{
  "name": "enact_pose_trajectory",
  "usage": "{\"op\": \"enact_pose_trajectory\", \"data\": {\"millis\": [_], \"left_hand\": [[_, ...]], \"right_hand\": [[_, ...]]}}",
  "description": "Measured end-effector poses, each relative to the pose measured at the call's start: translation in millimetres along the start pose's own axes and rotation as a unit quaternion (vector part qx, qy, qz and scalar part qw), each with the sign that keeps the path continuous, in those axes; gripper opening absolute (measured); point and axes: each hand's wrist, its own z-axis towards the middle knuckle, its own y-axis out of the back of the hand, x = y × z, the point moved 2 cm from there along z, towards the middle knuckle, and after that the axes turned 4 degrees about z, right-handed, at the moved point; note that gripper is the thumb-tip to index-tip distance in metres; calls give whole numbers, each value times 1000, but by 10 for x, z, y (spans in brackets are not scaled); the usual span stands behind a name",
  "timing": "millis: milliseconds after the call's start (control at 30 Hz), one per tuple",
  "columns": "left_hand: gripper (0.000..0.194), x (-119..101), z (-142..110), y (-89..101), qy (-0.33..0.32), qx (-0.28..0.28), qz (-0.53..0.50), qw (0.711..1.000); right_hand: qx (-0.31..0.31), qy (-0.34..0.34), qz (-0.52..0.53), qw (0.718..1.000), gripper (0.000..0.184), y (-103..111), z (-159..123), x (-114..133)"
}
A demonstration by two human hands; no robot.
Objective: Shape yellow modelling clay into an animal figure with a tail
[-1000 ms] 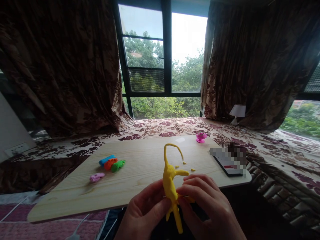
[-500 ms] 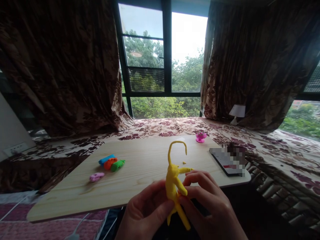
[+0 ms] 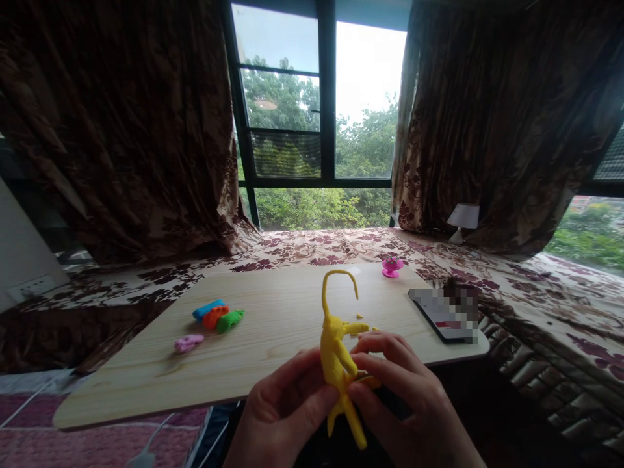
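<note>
A yellow modelling-clay figure (image 3: 333,354) with several limbs and a long curled tail is held upright above the near edge of the table. Thumb and fingers of my left hand (image 3: 287,403) are closed on its body from the left. My right hand (image 3: 409,396) pinches at the figure's right side, thumb against it low down, near a thin yellow piece poking out between the fingers. Part of the figure's lower side is hidden behind my fingers. Small yellow clay bits (image 3: 359,316) lie on the table just beyond.
On the wooden table (image 3: 146,374) lie blue (image 3: 208,309), orange (image 3: 214,318), green (image 3: 231,321) and pale pink (image 3: 188,343) clay lumps at left. A bright pink clay piece (image 3: 392,267) stands at the back, and a dark-edged flat device (image 3: 439,318), partly pixelated, lies at right.
The figure has tilted and shifted slightly left, its curled tail moving left too. A yellow piece now shows between my right fingers. My left hand has barely moved.
</note>
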Motion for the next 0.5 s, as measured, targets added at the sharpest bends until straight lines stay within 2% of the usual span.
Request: {"op": "enact_pose_trajectory", "data": {"millis": [133,500], "left_hand": [[30,-2,17,26,-9,-2,-6,1000],[26,-7,7,-24,-28,4,28,999]], "right_hand": [[-18,23,-23,999,35,67,-12,5],[-14,-12,2,1000,21,12,16,-19]]}}
